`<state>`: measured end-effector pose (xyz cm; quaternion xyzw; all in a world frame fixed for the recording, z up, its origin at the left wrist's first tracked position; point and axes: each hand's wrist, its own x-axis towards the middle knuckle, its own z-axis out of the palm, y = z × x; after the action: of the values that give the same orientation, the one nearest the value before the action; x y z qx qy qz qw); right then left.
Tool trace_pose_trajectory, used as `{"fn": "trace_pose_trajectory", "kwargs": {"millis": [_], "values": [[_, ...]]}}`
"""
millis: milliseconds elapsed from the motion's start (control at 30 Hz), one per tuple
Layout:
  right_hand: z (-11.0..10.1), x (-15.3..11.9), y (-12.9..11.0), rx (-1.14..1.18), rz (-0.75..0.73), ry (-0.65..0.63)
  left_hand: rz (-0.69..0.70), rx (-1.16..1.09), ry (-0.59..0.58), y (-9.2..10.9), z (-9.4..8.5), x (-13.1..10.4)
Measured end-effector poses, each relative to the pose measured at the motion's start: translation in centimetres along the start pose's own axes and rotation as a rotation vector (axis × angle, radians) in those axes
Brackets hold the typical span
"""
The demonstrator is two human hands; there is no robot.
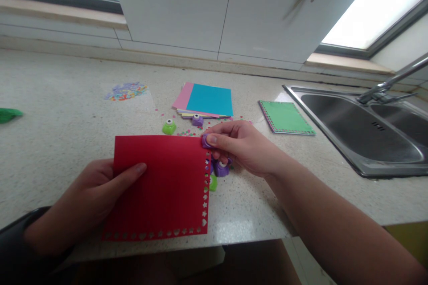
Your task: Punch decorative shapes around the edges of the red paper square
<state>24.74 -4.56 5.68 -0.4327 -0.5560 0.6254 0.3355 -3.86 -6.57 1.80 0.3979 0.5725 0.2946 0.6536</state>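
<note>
Counter [60, 133]: speckled, beneath the fingers
Purple punch [206, 141]: rounded, plastic-looking, clamped in the fingers of the right hand [239, 144]
Left hand [96, 189]: thumb and fingers clamped on the red sheet [163, 182]
Sheet: smooth, squarish, between both hands' fingers; star and heart holes line right and bottom edges

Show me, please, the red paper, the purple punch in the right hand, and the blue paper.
Red paper [161, 185]: head view, middle of the sheet.
Purple punch [204, 142]: head view, its side beside the thumb.
Blue paper [210, 99]: head view, middle of its face.
</note>
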Motion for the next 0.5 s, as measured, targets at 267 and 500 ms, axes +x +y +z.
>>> {"fn": "trace_pose_trajectory", "kwargs": {"millis": [267, 500], "values": [[0.06, -0.07, -0.12, 0.004, -0.014, 0.0, -0.006, 0.027, 0.007, 0.2, 0.04, -0.17], [0.08, -0.07, -0.11, 0.001, -0.002, 0.018, -0.007, 0.028, -0.005, -0.08, -0.18, -0.11]]}}
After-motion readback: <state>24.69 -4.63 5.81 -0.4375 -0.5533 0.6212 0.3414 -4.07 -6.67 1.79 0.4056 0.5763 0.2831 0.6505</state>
